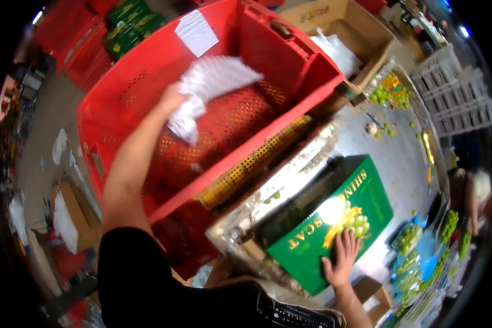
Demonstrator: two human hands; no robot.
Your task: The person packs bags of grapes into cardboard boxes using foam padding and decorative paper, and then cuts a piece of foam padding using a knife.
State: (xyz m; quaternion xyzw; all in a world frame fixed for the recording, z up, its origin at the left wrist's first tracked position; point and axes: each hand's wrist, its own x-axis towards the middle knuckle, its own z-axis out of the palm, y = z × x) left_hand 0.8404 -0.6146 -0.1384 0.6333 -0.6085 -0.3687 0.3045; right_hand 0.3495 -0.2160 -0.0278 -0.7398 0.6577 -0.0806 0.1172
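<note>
My left hand (172,101) is grasping a white foam sheet (210,87) over the red crate (147,71) at upper centre; my right hand (341,257), released and flat, is steadying the green box (333,229) on the counter (404,158), lower right. Next, I'd judge, lifting the sheet clear.

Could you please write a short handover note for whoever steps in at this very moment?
Left hand: reaching into the big red perforated plastic crate, gripping white foam-like padding sheets.
Right hand: flat on the lid of the green cardboard fruit box, which sits on the shiny metal table.
Done: padding is in hand; the box stands on the table.
Left: the padding is not yet out of the crate. Loose green grapes lie at the table's far end.
</note>
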